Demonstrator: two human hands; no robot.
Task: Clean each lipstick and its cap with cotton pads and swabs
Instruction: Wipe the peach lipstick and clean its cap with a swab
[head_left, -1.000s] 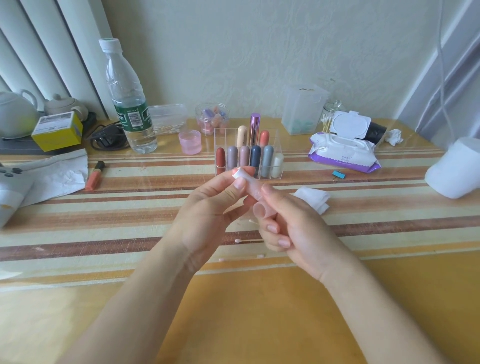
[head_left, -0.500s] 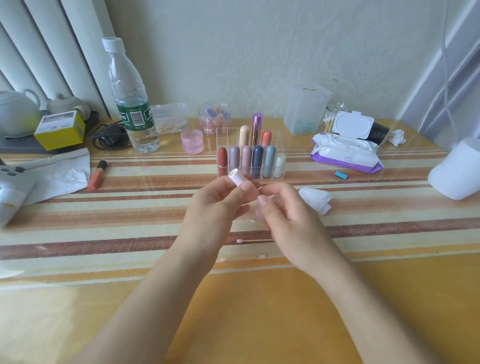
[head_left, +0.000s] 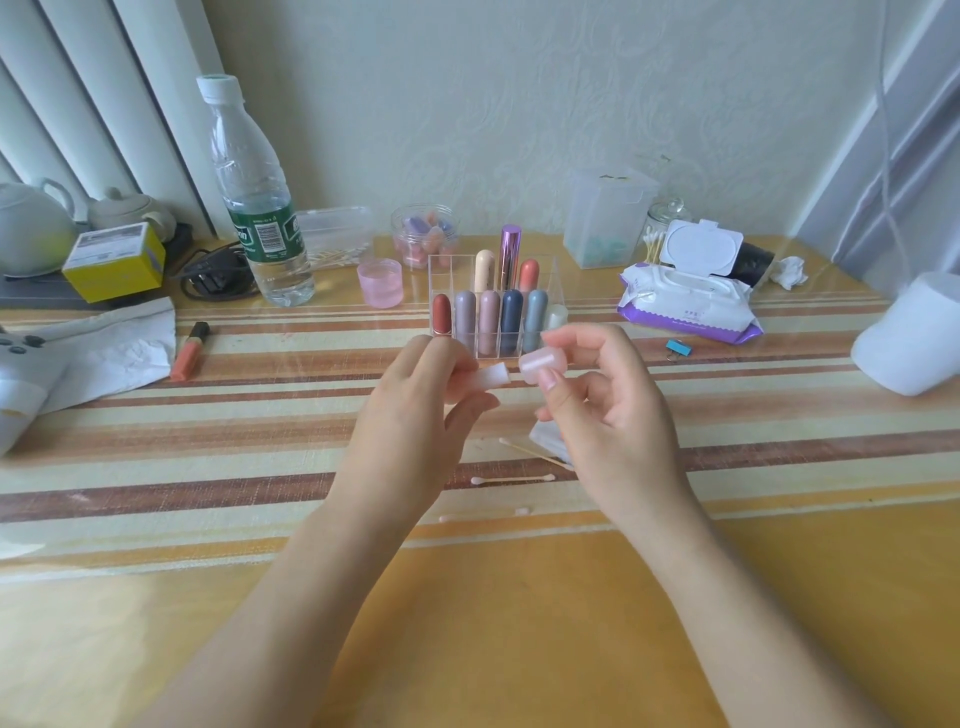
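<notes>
Two parts are being held slightly apart above the striped table (head_left: 234, 457): the pale pink lipstick (head_left: 485, 376) is being pinched by the left hand (head_left: 415, 421), and its cap (head_left: 543, 364) is being gripped between thumb and fingers of the right hand (head_left: 610, 415). Both are being held just in front of the clear organizer (head_left: 451, 275); cotton swabs (head_left: 511, 479) are lying below.

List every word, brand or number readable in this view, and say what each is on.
No text reads cleanly.
Green label on the water bottle: white brand letters cut off by the curve; barcode digits too small.
Label on the yellow box: blurred.
Print on the wet wipes pack: too small.
On the held lipstick and cap: none visible.
</notes>
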